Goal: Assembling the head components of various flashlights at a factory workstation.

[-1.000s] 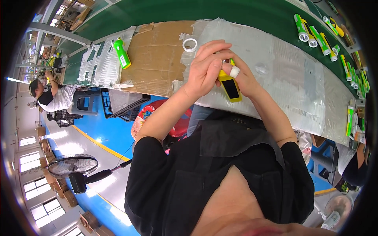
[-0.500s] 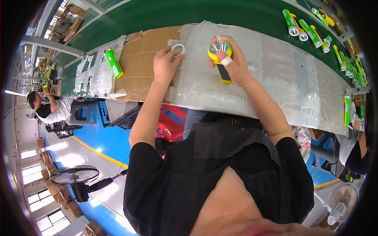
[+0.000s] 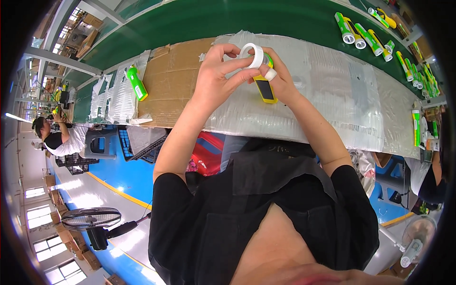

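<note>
My left hand [image 3: 216,76] is closed on a white ring [image 3: 257,58], gripping its rim between thumb and fingers. The ring is held at the head of a yellow flashlight [image 3: 265,90], overlapping it in view; I cannot tell whether they touch. Around the head of that flashlight my right hand [image 3: 283,83] is wrapped, with white tape on its thumb. The flashlight's body, with a dark panel, points down toward me. Ring and fingers hide most of its lens. Left of both hands lies a green flashlight [image 3: 137,83].
Cardboard [image 3: 166,85] and a plastic-wrapped sheet [image 3: 332,95] cover the bench. Beyond runs a green belt [image 3: 213,19], with several green and yellow flashlights [image 3: 375,42] at the far right. A co-worker [image 3: 61,135] sits at far left. A fan [image 3: 92,221] stands behind on the left.
My left hand has lifted the white ring from the bench and carried it right, up to the flashlight's head. The right hand keeps its hold on the flashlight, nearly in place.
</note>
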Action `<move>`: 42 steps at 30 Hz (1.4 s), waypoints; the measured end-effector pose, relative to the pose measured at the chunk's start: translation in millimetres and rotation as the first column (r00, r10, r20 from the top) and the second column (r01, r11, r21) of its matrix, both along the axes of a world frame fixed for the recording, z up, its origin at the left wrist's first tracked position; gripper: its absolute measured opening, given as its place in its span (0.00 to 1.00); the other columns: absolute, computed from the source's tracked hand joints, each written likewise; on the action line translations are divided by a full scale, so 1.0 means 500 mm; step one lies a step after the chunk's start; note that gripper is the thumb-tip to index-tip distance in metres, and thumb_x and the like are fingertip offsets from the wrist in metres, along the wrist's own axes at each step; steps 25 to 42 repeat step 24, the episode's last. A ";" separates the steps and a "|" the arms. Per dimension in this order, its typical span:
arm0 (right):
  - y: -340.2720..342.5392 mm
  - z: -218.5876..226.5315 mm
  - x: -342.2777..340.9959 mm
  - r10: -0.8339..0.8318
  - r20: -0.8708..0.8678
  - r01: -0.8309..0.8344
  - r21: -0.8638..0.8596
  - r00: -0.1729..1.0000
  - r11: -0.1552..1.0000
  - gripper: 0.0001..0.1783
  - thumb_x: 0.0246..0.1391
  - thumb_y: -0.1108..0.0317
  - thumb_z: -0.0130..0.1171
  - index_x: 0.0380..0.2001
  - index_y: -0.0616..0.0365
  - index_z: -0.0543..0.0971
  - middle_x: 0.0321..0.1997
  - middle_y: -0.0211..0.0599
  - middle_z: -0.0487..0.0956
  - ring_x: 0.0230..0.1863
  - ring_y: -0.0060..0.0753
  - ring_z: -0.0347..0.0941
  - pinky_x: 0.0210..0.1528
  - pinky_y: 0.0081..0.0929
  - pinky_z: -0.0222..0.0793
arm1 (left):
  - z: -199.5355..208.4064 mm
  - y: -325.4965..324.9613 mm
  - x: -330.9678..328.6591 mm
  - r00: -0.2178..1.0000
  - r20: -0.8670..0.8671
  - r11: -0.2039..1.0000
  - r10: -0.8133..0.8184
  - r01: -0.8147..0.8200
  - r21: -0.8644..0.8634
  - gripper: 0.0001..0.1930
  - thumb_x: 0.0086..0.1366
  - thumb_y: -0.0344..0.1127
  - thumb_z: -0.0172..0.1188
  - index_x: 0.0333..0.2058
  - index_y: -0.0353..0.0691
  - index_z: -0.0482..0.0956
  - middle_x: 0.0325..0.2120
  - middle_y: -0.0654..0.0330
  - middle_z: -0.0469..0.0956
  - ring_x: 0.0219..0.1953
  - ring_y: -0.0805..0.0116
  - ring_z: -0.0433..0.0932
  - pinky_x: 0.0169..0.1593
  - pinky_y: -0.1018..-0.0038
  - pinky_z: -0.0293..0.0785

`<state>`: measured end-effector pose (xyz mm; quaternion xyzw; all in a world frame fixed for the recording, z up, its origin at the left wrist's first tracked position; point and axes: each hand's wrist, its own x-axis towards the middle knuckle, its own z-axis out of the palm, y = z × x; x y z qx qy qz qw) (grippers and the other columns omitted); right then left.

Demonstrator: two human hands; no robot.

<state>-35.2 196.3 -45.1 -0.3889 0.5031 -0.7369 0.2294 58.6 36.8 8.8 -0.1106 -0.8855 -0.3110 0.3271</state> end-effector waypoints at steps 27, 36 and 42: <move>0.110 0.267 -0.127 0.594 -0.668 0.260 0.734 0.449 0.628 0.23 0.46 0.68 0.67 0.47 0.58 0.77 0.33 0.34 0.69 0.32 0.33 0.68 0.35 0.30 0.67 | -0.012 0.106 -0.072 0.971 0.171 0.985 -0.166 0.156 0.072 0.24 0.50 0.41 0.75 0.39 0.42 0.71 0.38 0.60 0.82 0.36 0.64 0.80 0.42 0.71 0.76; 0.110 0.267 -0.127 0.594 -0.668 0.260 0.734 0.449 0.628 0.23 0.46 0.68 0.67 0.47 0.58 0.77 0.33 0.34 0.69 0.32 0.33 0.68 0.35 0.30 0.67 | -0.012 0.106 -0.072 0.971 0.171 0.985 -0.166 0.156 0.072 0.24 0.50 0.41 0.75 0.39 0.42 0.71 0.38 0.60 0.82 0.36 0.64 0.80 0.42 0.71 0.76; 0.110 0.267 -0.127 0.594 -0.668 0.260 0.734 0.449 0.628 0.23 0.46 0.68 0.67 0.47 0.58 0.77 0.33 0.34 0.69 0.32 0.33 0.68 0.35 0.30 0.67 | -0.012 0.106 -0.072 0.971 0.171 0.985 -0.166 0.156 0.072 0.24 0.50 0.41 0.75 0.39 0.42 0.71 0.38 0.60 0.82 0.36 0.64 0.80 0.42 0.71 0.76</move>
